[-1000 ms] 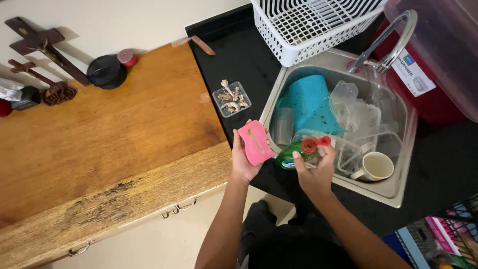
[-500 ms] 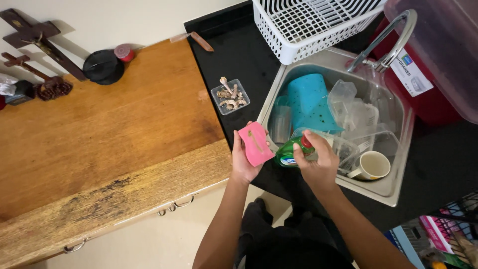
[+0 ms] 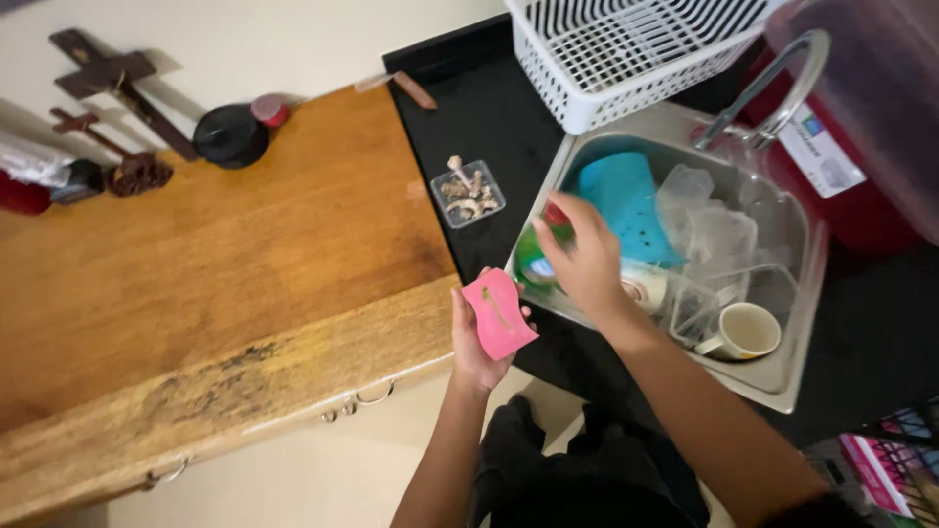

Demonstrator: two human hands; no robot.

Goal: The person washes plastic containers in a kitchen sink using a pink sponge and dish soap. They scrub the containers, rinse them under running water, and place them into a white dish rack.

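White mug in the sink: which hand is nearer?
Right. The right hand is over the sink, gripping a green bottle left of the white mug. The left hand holds a pink sponge outside the sink, farther away.

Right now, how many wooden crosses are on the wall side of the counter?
2: a large dark cross at the top left, and a smaller cross just below it. Others may sit beyond the frame.

The wooden counter (image 3: pixel 225 284) lies to the left and the sink (image 3: pixel 782 376) to the right, with a dark worktop (image 3: pixel 479 117) between them. A small clear container (image 3: pixel 468 193) sits on that worktop, just left of the sink. A slatted basket (image 3: pixel 636 49) stands behind the sink. In the sink lie a mug (image 3: pixel 745 330), a cutting board (image 3: pixel 626 200) and clear plastic containers (image 3: pixel 714 235). Two crosses (image 3: pixel 108 88) rest at the counter's far left edge, beside a round lidded pot (image 3: pixel 230 135).
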